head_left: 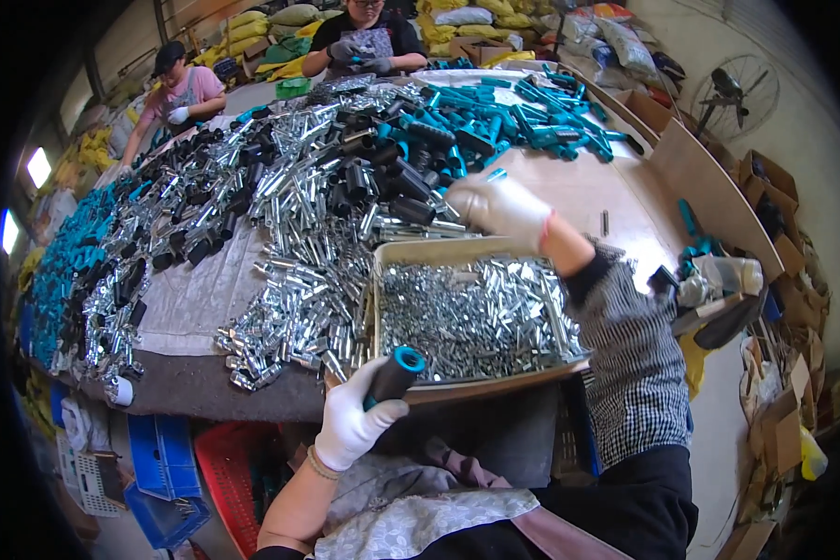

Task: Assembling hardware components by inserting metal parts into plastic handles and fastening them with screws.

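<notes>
In my left hand (350,422), which wears a white glove, is a black tubular handle (397,375) with a teal ring at its open end. It points up and to the right, just in front of the tray's near edge. My right hand (502,207), also gloved in white, reaches across the tray's far side to the heap of parts. Motion smears its fingers, and a bit of teal shows above them, so what it holds cannot be made out. Below that arm sits a shallow cream tray (379,308) full of small shiny metal pieces.
Metal rods and fittings (299,280) heap left of the tray. Teal handles (560,117) lie at the far right, black sleeves (411,177) in the middle. Two people (369,42) work across the table. A wooden board (709,187) edges the right side; a fan (733,93) stands beyond.
</notes>
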### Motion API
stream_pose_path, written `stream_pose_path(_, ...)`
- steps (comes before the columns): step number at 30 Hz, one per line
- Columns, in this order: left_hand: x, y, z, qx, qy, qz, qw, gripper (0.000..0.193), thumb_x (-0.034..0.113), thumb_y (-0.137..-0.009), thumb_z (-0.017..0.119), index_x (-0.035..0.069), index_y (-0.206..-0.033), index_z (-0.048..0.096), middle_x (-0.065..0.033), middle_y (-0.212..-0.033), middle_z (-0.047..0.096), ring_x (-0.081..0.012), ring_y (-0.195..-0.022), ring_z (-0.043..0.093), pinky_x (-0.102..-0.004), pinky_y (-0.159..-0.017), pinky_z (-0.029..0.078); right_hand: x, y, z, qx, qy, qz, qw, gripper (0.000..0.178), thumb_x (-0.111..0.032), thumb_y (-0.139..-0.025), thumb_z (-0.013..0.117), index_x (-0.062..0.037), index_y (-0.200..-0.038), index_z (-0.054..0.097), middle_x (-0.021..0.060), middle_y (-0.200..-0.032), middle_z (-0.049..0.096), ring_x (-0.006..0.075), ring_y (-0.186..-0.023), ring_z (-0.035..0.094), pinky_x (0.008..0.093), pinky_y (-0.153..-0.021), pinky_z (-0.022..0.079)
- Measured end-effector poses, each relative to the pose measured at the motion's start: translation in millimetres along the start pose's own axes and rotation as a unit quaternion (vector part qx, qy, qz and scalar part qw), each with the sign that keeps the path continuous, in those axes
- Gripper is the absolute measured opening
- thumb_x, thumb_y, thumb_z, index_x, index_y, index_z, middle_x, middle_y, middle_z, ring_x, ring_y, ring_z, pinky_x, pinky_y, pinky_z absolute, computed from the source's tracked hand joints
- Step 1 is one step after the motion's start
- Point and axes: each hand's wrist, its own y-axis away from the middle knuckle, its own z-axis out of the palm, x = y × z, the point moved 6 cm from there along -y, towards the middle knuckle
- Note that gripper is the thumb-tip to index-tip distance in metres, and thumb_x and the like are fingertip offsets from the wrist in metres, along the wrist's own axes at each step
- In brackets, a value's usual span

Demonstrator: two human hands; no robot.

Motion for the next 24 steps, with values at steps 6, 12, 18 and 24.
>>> stream_pose_path(6,-38,1,-1,0.066,0.308,-0.048,0.948,0.072,0.05,-0.077,0.081,-0.007,-0.111,0.055,-0.0097,-0.076,0.062,-0.0139,-0.054,0.056,-0.0259,-0.049,0.046,195,-57,9,0.016,0.23,0.37,0.9,0.033,-0.031,-0.086,0.066,-0.0142,-0.114,0.071,0.017,-0.114,0.07,0.0338,-0.103,0.068,0.0438,-0.089,0.055)
stream_pose_path(12,-51,2,1,0.037,0.391,-0.08,0.916,0.088,0.051,-0.066,0.09,-0.008,-0.12,0.054,-0.0151,-0.078,0.064,-0.0201,-0.061,0.061,-0.0306,-0.052,0.05,252,-77,51,0.001,0.213,0.419,0.882,0.054,-0.025,-0.087,0.064,-0.0165,-0.138,0.052,0.0214,-0.121,0.066,0.0373,-0.11,0.066,0.045,-0.092,0.053)
stream_pose_path(18,-51,1,2,0.014,0.367,-0.064,0.928,0.088,0.052,-0.067,0.089,-0.006,-0.124,0.053,-0.0125,-0.077,0.064,-0.0196,-0.058,0.061,-0.0309,-0.049,0.051,217,-47,30,-0.052,-0.031,0.384,0.921,0.042,-0.03,-0.082,0.065,-0.006,-0.115,0.07,0.0151,-0.099,0.073,0.0272,-0.082,0.071,0.0373,-0.077,0.054)
stream_pose_path(24,-33,1,-1,-0.022,0.27,-0.058,0.961,0.091,0.068,-0.067,0.081,-0.005,-0.114,0.054,-0.007,-0.075,0.06,-0.0125,-0.056,0.056,-0.025,-0.049,0.046,84,54,-23,-0.031,-0.194,0.35,0.916,0.05,-0.03,-0.087,0.064,-0.0088,-0.133,0.059,0.0011,-0.084,0.062,0.0082,-0.063,0.057,0.024,-0.054,0.046)
